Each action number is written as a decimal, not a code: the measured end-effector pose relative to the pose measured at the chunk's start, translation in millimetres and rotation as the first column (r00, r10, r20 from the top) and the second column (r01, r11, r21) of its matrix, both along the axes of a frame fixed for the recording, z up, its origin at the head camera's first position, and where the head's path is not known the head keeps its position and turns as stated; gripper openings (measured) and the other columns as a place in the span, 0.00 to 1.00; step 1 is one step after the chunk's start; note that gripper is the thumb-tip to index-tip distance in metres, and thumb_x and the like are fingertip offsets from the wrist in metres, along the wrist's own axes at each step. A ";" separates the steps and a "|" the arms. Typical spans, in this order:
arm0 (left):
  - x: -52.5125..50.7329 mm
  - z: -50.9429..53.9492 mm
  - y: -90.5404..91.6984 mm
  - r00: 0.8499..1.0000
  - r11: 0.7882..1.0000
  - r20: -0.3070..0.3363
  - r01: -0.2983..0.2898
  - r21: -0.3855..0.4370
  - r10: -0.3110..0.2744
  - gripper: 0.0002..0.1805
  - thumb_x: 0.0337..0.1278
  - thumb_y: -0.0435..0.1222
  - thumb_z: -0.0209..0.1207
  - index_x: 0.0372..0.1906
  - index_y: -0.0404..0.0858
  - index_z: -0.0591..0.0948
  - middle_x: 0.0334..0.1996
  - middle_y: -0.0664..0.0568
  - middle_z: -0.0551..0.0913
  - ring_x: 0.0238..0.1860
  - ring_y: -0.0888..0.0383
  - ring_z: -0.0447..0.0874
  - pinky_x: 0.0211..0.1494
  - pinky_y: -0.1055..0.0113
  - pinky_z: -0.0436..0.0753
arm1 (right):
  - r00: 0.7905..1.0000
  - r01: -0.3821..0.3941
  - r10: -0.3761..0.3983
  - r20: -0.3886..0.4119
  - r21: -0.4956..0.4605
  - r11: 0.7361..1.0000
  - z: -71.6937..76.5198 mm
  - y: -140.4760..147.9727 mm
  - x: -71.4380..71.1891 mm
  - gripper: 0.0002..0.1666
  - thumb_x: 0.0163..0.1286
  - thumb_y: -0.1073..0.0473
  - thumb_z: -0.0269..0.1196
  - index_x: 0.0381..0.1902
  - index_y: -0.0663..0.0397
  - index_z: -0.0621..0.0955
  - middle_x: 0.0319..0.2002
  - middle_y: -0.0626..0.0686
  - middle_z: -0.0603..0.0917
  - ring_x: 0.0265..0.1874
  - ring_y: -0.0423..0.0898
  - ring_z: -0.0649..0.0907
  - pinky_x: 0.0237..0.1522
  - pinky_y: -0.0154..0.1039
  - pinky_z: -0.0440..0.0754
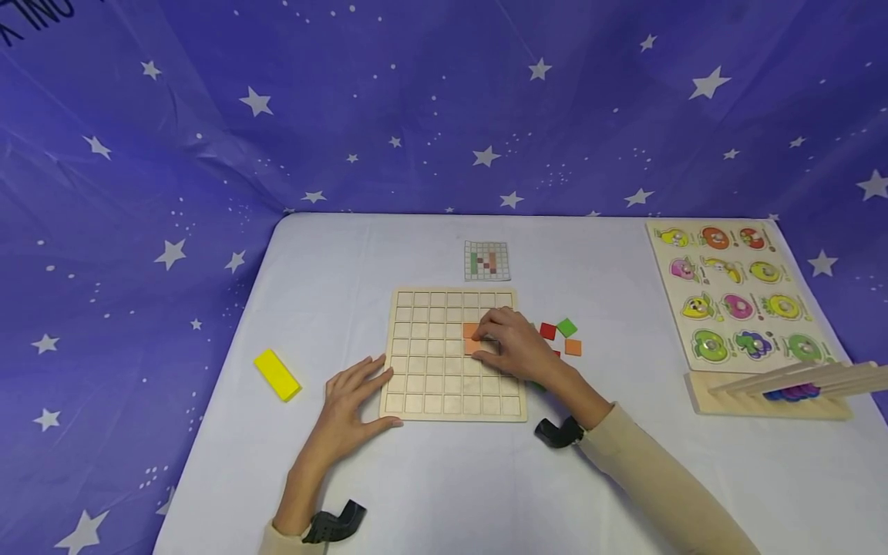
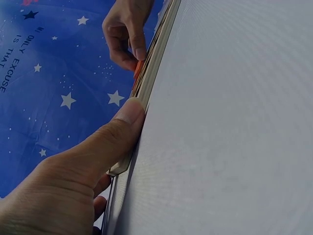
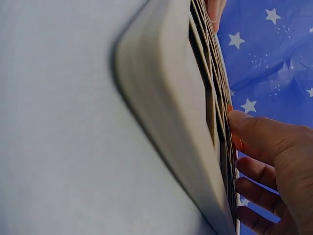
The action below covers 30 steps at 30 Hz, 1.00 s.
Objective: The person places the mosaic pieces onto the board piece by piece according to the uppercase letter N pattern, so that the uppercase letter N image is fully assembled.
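A wooden grid board [image 1: 432,383] lies on the white table. My left hand [image 1: 349,405] rests at its near left corner, fingers fairly straight against the left side and thumb at the near edge. Over the right half of the grid, my right hand [image 1: 516,343] pinches an orange square tile [image 1: 472,347] between thumb and fingertips, at the board's surface. Just beyond it sits another orange tile [image 1: 470,330] in a grid cell. The right wrist view shows the thumb [image 3: 247,122] against orange; the tile is mostly hidden there.
Beyond the board lies a small pattern card [image 1: 487,260]. Loose tiles, including a red one [image 1: 548,331] and a green one [image 1: 566,327], lie to the right. A yellow block [image 1: 277,375] is at left; a fruit puzzle [image 1: 666,293] and wooden peg stand [image 1: 763,408] are far right.
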<state>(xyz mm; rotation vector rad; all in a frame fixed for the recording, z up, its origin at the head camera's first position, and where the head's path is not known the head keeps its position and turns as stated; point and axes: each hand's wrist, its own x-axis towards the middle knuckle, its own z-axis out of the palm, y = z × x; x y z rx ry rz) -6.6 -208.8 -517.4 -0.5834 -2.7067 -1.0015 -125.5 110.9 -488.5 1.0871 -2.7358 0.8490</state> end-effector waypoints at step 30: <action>-0.2 0.2 0.3 1.000 1.000 -0.017 0.002 -0.001 -0.002 0.46 0.30 0.47 0.79 0.64 0.40 0.77 0.68 0.45 0.73 0.68 0.43 0.66 0.61 0.50 0.57 | 0.999 0.030 -0.029 0.028 -0.019 0.999 7.1 9.2 3.7 0.16 0.54 0.51 0.76 0.39 0.48 0.87 0.41 0.46 0.81 0.46 0.46 0.78 0.50 0.46 0.75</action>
